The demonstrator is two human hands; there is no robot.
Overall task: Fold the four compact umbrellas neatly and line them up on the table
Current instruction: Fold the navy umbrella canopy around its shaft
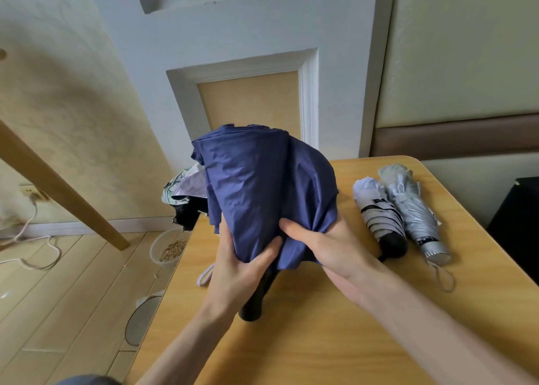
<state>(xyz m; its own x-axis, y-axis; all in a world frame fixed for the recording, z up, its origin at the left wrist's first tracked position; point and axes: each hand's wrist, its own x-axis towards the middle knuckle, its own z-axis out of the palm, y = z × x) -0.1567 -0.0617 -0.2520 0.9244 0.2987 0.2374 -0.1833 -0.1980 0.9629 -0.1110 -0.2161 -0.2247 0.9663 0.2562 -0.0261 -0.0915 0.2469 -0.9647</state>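
We see a wooden table (pixel 320 341) filling the lower right of the view, its pale top running to a rounded far corner near the wall. Above its left half a navy umbrella (pixel 262 186) is held upright and clear of the top, its canopy loose and crumpled and only partly gathered.

The left hand (pixel 239 271) wraps the canopy's lower end from the left, with its thumb lying across the front of the cloth. The right hand (pixel 329 247) grips a bunch of the fabric from the right, its thumb pressed into the folds.

On the table's right side lie two rolled umbrellas, side by side and touching. The silver umbrella (pixel 414 209) is the outer one. The white umbrella (pixel 376 212) with black stripes lies between it and the hands.

A patterned umbrella (pixel 183 189) pokes out behind the navy canopy at the table's far left edge. Most of it is hidden, so we cannot tell how far it is folded.

The navy umbrella's black handle (pixel 256 303) points down below the left wrist towards the table top. On the floor to the left stands a clear bowl (pixel 169 250) holding something grainy. A pale strap loop (pixel 205 276) shows just left of the left hand.
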